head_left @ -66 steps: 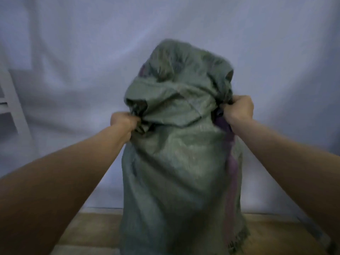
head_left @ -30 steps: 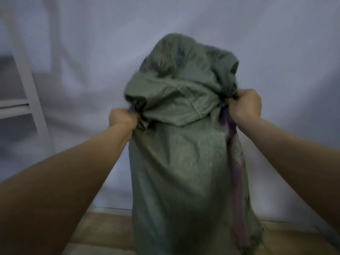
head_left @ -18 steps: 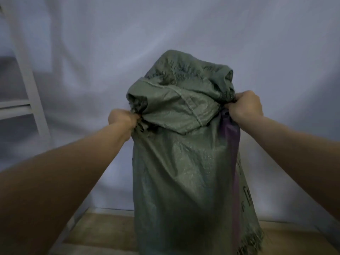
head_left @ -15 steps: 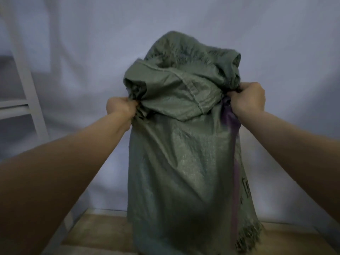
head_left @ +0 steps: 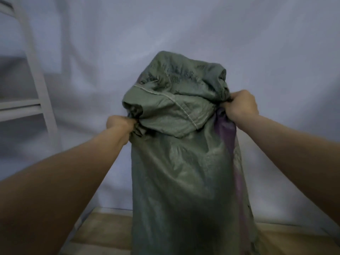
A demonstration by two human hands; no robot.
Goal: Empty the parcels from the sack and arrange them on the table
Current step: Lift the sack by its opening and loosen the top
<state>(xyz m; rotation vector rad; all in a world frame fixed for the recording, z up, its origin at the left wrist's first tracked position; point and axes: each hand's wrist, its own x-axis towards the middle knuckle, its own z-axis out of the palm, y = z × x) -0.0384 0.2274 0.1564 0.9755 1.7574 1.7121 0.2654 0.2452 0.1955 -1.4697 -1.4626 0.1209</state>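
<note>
While the pale backdrop cloth (head_left: pixel 184 24) fills the view from nine o'clock round to three, the green woven sack (head_left: pixel 184 172) hangs upside down at the centre, its stitched bottom flopped over at twelve o'clock and its body dropping straight toward six o'clock. Compared with half a second ago the whole sack has come down again after a lift, so the person appears to be shaking it in up-and-down jerks; the body looks slack and flat, with no obvious bulges, which suggests most of the load has already slid toward the mouth or out of it. That mouth lies below the frame, and no parcels can be seen. Under it, at six o'clock, a strip of wooden table (head_left: pixel 103 234) shows. A white frame (head_left: pixel 36 80) stands at nine o'clock, and it has shifted a little in the view as the head moved. Each fist is clenched tight on a bunched corner of the fabric: the left hand (head_left: pixel 120 124) at nine o'clock of the sack's top, the right hand (head_left: pixel 242 105) at two o'clock, slightly higher.
</note>
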